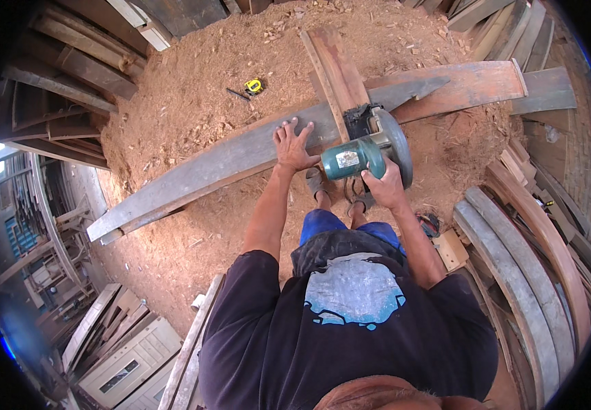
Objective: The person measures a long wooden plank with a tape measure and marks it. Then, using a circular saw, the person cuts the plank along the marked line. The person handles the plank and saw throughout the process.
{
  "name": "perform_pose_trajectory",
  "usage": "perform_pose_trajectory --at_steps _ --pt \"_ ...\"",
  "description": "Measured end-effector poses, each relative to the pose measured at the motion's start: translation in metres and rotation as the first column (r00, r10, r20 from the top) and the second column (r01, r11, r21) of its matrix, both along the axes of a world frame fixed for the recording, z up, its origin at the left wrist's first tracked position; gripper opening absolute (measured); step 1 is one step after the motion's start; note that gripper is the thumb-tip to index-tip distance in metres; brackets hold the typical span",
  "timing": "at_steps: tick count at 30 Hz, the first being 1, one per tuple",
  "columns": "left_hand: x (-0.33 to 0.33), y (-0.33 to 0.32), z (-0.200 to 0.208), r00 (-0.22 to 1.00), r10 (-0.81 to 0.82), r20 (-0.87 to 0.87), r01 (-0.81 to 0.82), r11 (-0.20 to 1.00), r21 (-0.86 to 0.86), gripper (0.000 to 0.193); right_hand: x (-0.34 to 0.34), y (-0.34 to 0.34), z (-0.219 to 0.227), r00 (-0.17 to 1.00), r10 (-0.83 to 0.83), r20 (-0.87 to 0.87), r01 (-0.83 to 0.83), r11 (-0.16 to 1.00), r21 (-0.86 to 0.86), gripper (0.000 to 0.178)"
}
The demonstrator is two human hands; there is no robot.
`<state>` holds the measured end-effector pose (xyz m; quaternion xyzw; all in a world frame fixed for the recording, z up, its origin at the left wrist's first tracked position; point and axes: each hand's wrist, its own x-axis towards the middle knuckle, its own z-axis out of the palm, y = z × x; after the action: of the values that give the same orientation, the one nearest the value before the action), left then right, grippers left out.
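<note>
I read this as mid-cut: the green circular saw [364, 152] sits on the long grey plank [207, 167], just where a reddish board [336, 68] crosses it, w/ sawdust-covered ground [193, 89] all round. The plank runs diagonally from lower left up to the right, where it goes reddish. My right hand [384, 186] is closed round the saw's handle at the motor's near side, arm coming up from lower right, elbow bent, wrist a bit cocked. My left hand [294, 145] is open, fingers spread flat on the plank just left of the saw, arm nearly straight, pressing down by the look of it. Next move, imo, calls for a steady push along the line, plank held firm, left fingers kept apart from the blade guard. Yellow tape measure [254, 86] lies well apart on the sawdust; can't tell if the blade is spinning.
</note>
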<state>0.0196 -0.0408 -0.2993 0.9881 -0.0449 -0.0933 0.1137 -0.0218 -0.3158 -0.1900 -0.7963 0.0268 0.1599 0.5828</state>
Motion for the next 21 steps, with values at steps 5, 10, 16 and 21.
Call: perform_pose_trajectory --at_steps 5,10,16,21 --pt "0.002 -0.001 -0.003 1.0 0.005 -0.015 -0.006 0.999 -0.032 0.097 0.011 0.005 0.001 0.999 -0.006 0.035 0.006 1.0 0.005 0.027" --pt "0.003 -0.001 0.004 0.999 -0.01 -0.05 0.011 1.0 0.01 0.096 0.021 0.008 -0.001 0.994 0.004 0.11 -0.004 1.0 0.005 0.027" --pt "0.002 0.0 0.001 0.999 -0.013 -0.047 0.013 1.0 0.001 0.097 0.03 0.009 -0.002 0.994 0.022 0.108 -0.024 0.999 0.024 0.027" --pt "0.003 -0.001 0.007 0.998 -0.013 -0.066 0.014 1.0 0.007 0.097 0.034 0.011 -0.001 0.995 0.016 0.096 -0.017 1.0 0.015 0.028"
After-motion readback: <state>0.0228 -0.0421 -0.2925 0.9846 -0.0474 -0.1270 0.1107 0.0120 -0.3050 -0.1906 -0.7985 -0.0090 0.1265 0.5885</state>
